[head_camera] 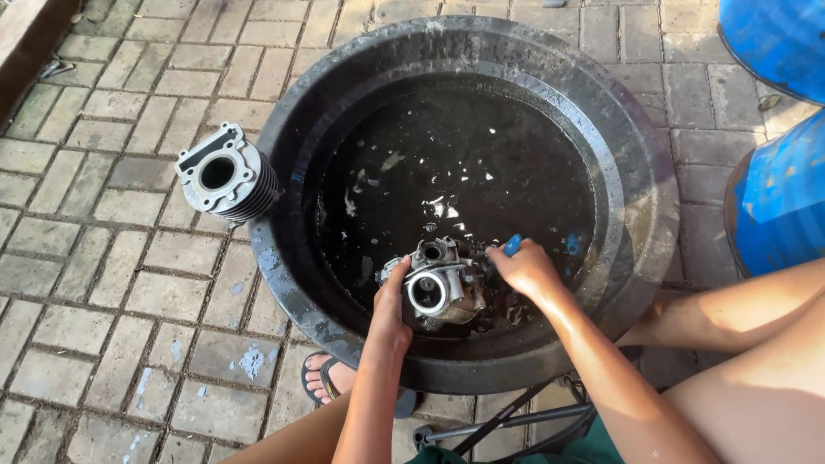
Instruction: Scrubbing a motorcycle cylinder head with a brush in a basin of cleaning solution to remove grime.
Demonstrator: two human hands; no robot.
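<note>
A grey metal engine part with a round opening [438,288] sits half in dark oily liquid inside a big black basin [640,202]. My left hand [391,305] grips its left side and steadies it. Against the part's right side, my right hand [524,266] is closed around a blue-handled tool [512,246], only whose blue tip shows. The basin's liquid is black with pale flecks on its surface.
A finned grey engine cylinder [225,176] stands on the brick paving, touching the basin's left rim. Blue barrels [778,198] stand at the right edge. My sandalled foot [331,378] rests under the basin's near rim, with dark metal bars [516,421] beside it.
</note>
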